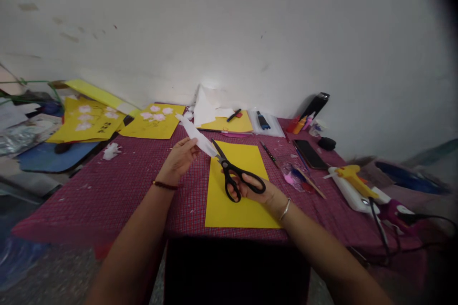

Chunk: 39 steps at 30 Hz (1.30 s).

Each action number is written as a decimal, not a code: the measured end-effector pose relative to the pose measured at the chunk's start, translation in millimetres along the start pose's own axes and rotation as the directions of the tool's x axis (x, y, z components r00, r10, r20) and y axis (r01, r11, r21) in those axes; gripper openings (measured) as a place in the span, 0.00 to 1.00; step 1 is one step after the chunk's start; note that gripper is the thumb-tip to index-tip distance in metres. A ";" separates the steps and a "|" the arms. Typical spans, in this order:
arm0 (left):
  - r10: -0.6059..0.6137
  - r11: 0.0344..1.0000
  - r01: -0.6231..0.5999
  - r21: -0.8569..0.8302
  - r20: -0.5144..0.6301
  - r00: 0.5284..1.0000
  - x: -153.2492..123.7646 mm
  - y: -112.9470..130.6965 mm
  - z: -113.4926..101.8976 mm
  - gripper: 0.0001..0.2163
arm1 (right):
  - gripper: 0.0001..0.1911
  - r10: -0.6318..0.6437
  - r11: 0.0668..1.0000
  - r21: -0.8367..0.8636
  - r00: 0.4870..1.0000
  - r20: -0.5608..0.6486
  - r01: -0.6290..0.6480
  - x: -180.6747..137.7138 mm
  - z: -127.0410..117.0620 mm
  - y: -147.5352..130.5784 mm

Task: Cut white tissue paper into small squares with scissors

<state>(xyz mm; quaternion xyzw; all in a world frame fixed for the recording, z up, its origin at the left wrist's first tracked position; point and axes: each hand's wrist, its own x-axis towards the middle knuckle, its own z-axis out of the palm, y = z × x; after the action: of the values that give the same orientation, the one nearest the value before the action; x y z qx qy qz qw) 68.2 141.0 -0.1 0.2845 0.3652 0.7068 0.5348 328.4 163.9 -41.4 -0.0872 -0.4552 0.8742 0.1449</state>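
My left hand [179, 158] pinches a long white paper strip [196, 134] that slants up to the left. My right hand [255, 191] has its fingers through the black handles of a pair of scissors [232, 171], whose blades meet the strip's lower end. Both hands hover above a blank yellow sheet [236, 200] lying on the red checked tablecloth [118, 190].
Yellow sheets with pink and white paper flowers [154, 121] lie at the back left. White paper scraps [205, 107], markers, a black phone [309, 153], a paint-smeared palette [296, 176] and a yellow glue gun [352, 176] with its cable occupy the back and right. A wall stands close behind.
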 end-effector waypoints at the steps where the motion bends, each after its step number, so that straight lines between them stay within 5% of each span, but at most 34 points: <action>1: -0.007 1.000 0.007 0.003 0.021 1.000 0.1 -1.1 -0.5 0.12 | 0.35 -0.004 1.000 0.008 1.000 0.005 0.004 0.2 0.7 0.0; 6: -0.033 0.999 0.030 0.036 0.068 0.997 0.3 -6.5 -0.9 0.10 | 0.34 -0.012 1.000 0.026 1.000 0.009 0.012 1.3 4.8 -0.4; 26: -0.023 0.998 0.020 -0.061 -0.043 0.999 2.7 -4.5 2.5 0.06 | 0.31 0.015 0.990 0.136 1.000 0.024 -0.018 1.8 7.3 1.3; 39: -0.069 0.996 0.066 0.052 0.060 0.996 -2.2 -9.0 1.3 0.11 | 0.29 0.003 0.993 0.114 1.000 0.021 -0.006 2.2 6.3 2.5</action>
<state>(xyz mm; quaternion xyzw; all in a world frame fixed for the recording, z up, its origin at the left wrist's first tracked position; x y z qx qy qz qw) 74.8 140.6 -6.7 0.3069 0.3756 0.6698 0.5622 324.1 158.4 -39.9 -0.0705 -0.4058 0.9000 0.1429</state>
